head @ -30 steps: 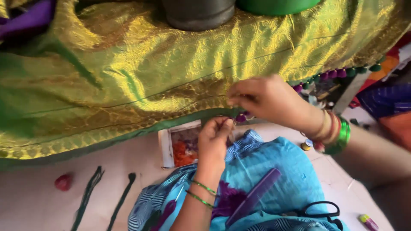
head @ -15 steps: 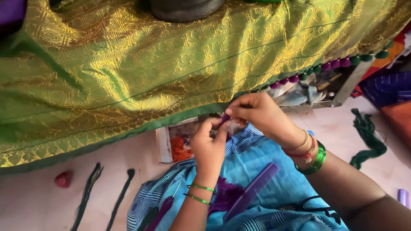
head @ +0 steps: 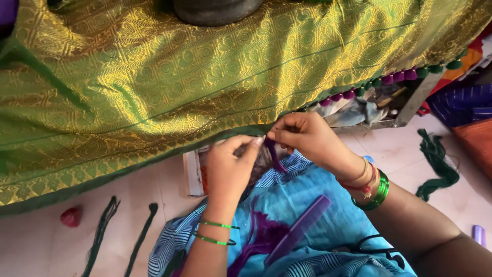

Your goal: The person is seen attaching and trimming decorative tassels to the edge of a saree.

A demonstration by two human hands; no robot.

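together, both hands pinched purple thread (head: 273, 154) at the green edge of a gold-green brocade cloth (head: 169, 87): left hand (head: 230, 166) below, right hand (head: 307, 138) beside it, above a blue garment (head: 328, 215) and purple comb (head: 298, 230).

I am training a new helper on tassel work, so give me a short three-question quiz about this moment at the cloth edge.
1. True or false: both the left hand and the right hand pinch the tuft of purple thread at the dark green edge of the gold and green brocade cloth.
2. Where does the flat purple plastic comb lie? A) on the pale floor B) on the blue cloth across the lap C) on the brocade
3. Fill in: the finished tassels along the edge, right of the hands, alternate purple and ____.

Key: 1 true; 2 B; 3 green.
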